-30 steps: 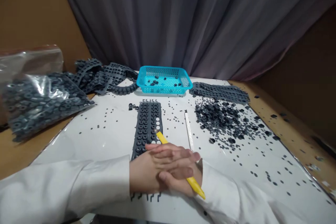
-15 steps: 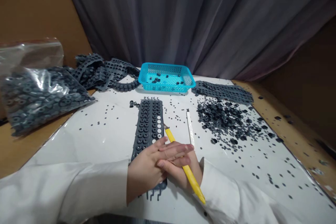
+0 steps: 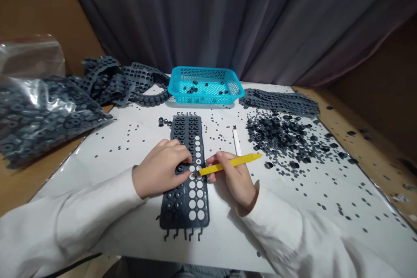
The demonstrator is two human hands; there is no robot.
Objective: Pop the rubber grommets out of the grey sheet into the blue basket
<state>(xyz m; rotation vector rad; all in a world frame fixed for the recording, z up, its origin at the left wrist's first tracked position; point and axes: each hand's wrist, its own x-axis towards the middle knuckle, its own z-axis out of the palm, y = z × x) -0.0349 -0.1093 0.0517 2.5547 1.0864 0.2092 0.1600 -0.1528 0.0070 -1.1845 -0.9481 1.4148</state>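
A sheet (image 3: 130, 156) lies on the table (image 3: 355, 139). The mat (image 3: 185, 200) lies at its near centre, running near to far. The left hand (image 3: 161, 173) rests on the mat's left half. The right hand (image 3: 235, 180) is just right of it, with the tool (image 3: 233, 163) in it and the tip touching the mat. A stick (image 3: 236, 141) lies between the mat and the pile (image 3: 282, 137) to the right. A stack (image 3: 282, 102) lies beyond the pile. The basket (image 3: 206, 97) sits far centre with pieces (image 3: 192, 90) in it. A heap (image 3: 117, 82) lies to its left, and a bag (image 3: 39, 117) lies nearer, at the left edge.

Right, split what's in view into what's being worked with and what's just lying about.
In use: sheet under left hand; yellow tool in right hand.
Lying about: basket, white stick, loose rings, bag, spare sheets.
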